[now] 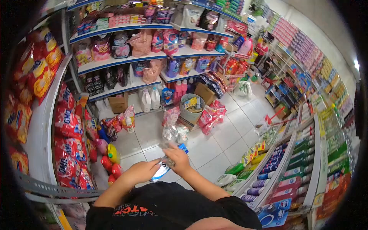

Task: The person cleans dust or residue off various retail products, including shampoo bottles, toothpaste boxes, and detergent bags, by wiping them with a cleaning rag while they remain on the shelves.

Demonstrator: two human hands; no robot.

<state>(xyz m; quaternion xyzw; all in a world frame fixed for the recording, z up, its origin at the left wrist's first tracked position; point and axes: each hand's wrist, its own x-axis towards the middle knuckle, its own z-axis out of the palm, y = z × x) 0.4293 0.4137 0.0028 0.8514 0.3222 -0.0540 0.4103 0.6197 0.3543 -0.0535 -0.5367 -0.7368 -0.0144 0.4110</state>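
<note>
In front of my chest is a blue-and-white package (162, 170) with dark lettering, tilted up to the right. My left hand (143, 171) grips its lower left edge, thumb along the side. Over the upper part lies my right hand (177, 158), its fingers curled and slightly blurred. A crumpled greyish piece (169, 161) shows beneath those fingers, against the package; I cannot tell what it is. The package's blue end (183, 148) sticks out past the right hand.
Shelves (122, 63) of pouches and bottles run across the back. A grey bucket (193, 114) holding small packets stands on the tiled floor. Red detergent bags (69, 122) line the left shelves. Bottles (264, 176) fill the right rack. Yellow and red bottles (112, 154) stand at left.
</note>
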